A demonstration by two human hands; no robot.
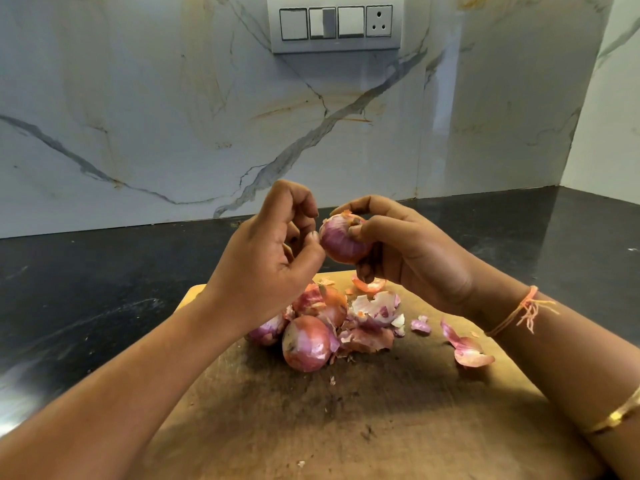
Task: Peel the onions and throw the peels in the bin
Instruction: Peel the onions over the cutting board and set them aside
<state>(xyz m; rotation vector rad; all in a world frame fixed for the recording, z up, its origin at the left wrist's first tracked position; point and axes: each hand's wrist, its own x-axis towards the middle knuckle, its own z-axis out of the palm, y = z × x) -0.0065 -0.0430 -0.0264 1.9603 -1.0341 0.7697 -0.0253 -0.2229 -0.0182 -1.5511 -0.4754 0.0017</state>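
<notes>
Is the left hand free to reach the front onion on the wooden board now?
Probably yes: the left hand seems empty, and the front onion lies uncovered on the wooden board below it.

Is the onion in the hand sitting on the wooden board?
No, the right hand grips the onion up in the air above the wooden board, where the other onions lie.

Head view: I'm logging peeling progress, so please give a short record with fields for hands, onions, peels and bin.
Right hand: grips held onion above the cutting board
Left hand: fingers curled, thumb at that onion's side; pinch unclear
Other onions: clustered on the board, skins on
Peels: loose on the board, right of the cluster
Bin: not in view
</notes>
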